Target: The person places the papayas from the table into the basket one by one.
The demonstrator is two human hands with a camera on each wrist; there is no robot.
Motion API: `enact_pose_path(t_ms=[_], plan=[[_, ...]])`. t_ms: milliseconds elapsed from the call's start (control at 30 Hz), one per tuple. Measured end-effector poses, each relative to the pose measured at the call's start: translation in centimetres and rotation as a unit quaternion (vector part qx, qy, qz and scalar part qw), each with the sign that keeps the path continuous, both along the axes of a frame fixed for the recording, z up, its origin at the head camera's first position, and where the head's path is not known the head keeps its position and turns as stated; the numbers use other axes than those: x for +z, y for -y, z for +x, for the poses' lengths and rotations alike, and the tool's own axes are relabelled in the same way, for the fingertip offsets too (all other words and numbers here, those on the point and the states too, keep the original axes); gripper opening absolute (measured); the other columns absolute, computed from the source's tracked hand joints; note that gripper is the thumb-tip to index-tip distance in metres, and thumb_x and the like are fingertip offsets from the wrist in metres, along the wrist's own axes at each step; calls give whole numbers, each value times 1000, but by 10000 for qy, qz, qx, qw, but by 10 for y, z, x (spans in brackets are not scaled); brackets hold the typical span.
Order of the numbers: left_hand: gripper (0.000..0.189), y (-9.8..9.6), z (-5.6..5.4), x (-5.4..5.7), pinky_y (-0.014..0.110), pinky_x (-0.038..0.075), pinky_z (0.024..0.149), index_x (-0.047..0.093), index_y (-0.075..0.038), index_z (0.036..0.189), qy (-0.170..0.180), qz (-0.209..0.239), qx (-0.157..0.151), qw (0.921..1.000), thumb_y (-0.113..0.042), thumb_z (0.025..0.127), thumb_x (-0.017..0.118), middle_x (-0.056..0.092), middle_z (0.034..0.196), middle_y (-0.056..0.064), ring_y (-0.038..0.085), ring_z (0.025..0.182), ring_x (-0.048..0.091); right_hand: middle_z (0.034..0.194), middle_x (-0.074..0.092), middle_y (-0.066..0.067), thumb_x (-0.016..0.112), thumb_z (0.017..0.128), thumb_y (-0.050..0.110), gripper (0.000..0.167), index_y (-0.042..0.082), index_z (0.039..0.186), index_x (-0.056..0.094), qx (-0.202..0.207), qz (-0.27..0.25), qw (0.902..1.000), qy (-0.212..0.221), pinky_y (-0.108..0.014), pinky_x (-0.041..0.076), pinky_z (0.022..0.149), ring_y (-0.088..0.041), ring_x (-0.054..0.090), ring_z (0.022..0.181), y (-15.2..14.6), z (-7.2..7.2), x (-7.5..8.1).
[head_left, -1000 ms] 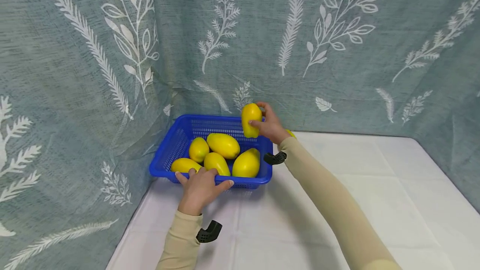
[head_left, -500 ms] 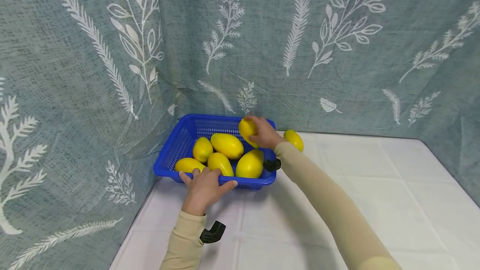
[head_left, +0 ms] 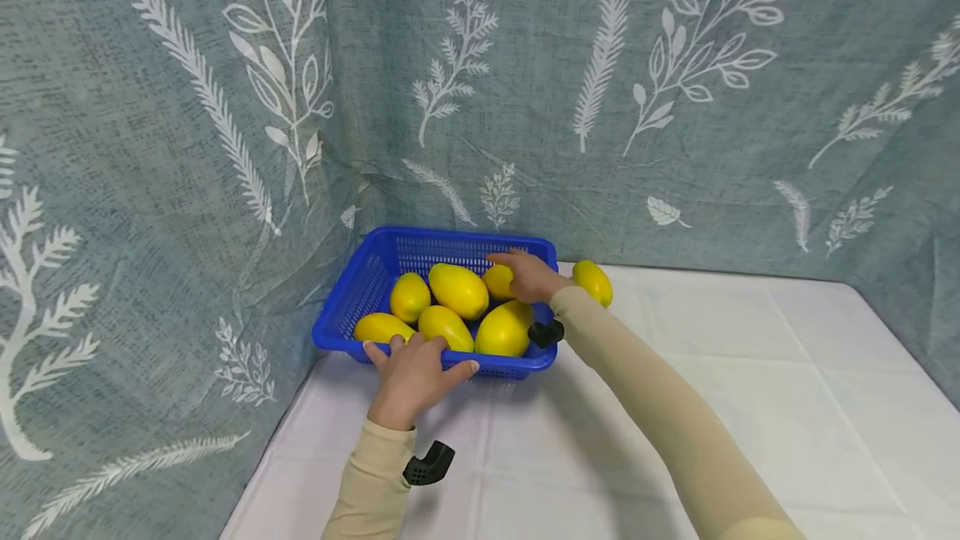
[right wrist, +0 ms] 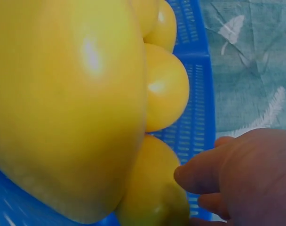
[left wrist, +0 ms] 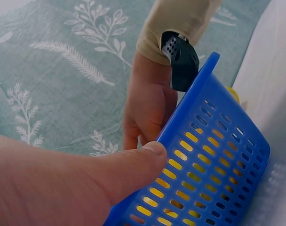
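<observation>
A blue perforated plastic basket (head_left: 341, 344) holds several smooth yellow fruits that look like mangoes (head_left: 459, 291). My left hand (head_left: 411, 377) grips its near rim, fingers over the top and thumb along the outside; in the left wrist view the thumb (left wrist: 129, 167) lies against the rim. Inside the back right corner, my right hand (head_left: 534, 276) is over a yellow mango (head_left: 498, 281), which sits among the others. The right wrist view has the thumb beside that mango (right wrist: 154, 188), the fingers loosely spread; whether they touch it I cannot tell.
Another yellow mango (head_left: 592, 282) lies on the white-covered table (head_left: 720, 390), just right of the basket. A grey-green curtain (head_left: 555, 90) with white leaf prints hangs close behind and to the left of the basket.
My right hand has lowered the yellow mango from above the basket's back right corner down among the others and loosened its fingers. My left hand has stayed at the near rim.
</observation>
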State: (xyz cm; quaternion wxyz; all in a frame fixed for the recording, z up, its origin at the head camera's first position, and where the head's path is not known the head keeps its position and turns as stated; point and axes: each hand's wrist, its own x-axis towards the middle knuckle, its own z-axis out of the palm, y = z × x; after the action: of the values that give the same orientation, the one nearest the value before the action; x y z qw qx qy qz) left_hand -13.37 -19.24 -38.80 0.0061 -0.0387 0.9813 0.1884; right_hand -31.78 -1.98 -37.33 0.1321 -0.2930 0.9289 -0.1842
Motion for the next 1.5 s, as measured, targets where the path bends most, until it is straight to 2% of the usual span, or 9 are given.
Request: enact_pose_path(t_ms=[333, 567, 800, 933, 1133, 1200, 1300, 1367, 1500], plan=[[56, -4, -2, 1, 88, 4, 107, 72, -6, 120, 30, -30, -25, 10000, -53, 91, 70, 66, 124, 23, 57, 125, 49, 160, 43, -14, 44, 99, -4, 56, 8, 154, 43, -173, -1035, 9942, 227, -50, 39, 120, -35, 40, 149, -27, 7, 12], [57, 0, -5, 4, 89, 2, 107, 71, -6, 121, 69, -125, 9, 9999, -53, 91, 70, 66, 124, 23, 58, 125, 48, 162, 40, -16, 51, 103, 11, 51, 12, 154, 44, -795, -2037, 9754, 270, -58, 35, 120, -41, 37, 150, -74, 20, 19], [60, 6, -6, 5, 89, 1, 107, 70, -5, 126, 157, -192, -5, 9997, -54, 92, 68, 64, 127, 26, 59, 127, 46, 160, 40, -21, 53, 104, 15, 53, 14, 156, 41, -1649, -2514, 9522, 534, -58, 42, 115, -45, 43, 144, -130, 21, 0], [59, 7, -5, 4, 89, 2, 107, 70, -6, 124, 131, -154, 36, 9998, -55, 91, 68, 65, 125, 25, 59, 124, 47, 159, 39, -26, 53, 104, 16, 56, 10, 157, 37, -2186, -3009, 9232, 969, -58, 43, 114, -44, 45, 143, -156, 23, -15], [55, 4, -3, 3, 90, 3, 105, 71, -6, 119, 67, -93, -35, 9999, -54, 91, 69, 66, 119, 23, 59, 122, 48, 161, 35, -25, 49, 106, 18, 58, 10, 161, 29, -2939, -4262, 8398, 1635, -52, 44, 115, -42, 45, 144, -185, 38, -28], [55, 2, -2, 3, 90, 3, 105, 71, -7, 119, 65, -102, -57, 9999, -54, 91, 69, 67, 119, 23, 59, 122, 49, 161, 35, -25, 48, 107, 19, 59, 10, 161, 27, -3118, -4612, 8114, 1782, -43, 50, 110, -34, 56, 133, -192, 45, -32], [54, -1, -2, 3, 90, 4, 105, 71, -7, 118, 59, -98, -78, 9999, -54, 92, 68, 66, 118, 23, 58, 121, 49, 161, 36, -23, 47, 108, 20, 59, 10, 161, 25, -3254, -4944, 7820, 1955, -34, 55, 102, -15, 67, 111, -200, 54, -35], [53, -2, -1, 2, 90, 4, 105, 71, -7, 117, 25, -95, -89, 9999, -54, 92, 68, 66, 117, 23, 58, 120, 49, 161, 35, -24, 47, 108, 20, 58, 10, 161, 26, -3281, -5086, 7693, 2046, -31, 56, 99, -4, 67, 100, -204, 57, -37], [51, -5, -1, 2, 91, 5, 104, 71, -7, 114, -48, -87, -124, 9999, -54, 92, 69, 67, 114, 22, 57, 118, 50, 160, 35, -23, 48, 107, 20, 59, 10, 161, 25, -3333, -5157, 7600, 2130, -30, 56, 97, -5, 68, 101, -208, 60, -42]])
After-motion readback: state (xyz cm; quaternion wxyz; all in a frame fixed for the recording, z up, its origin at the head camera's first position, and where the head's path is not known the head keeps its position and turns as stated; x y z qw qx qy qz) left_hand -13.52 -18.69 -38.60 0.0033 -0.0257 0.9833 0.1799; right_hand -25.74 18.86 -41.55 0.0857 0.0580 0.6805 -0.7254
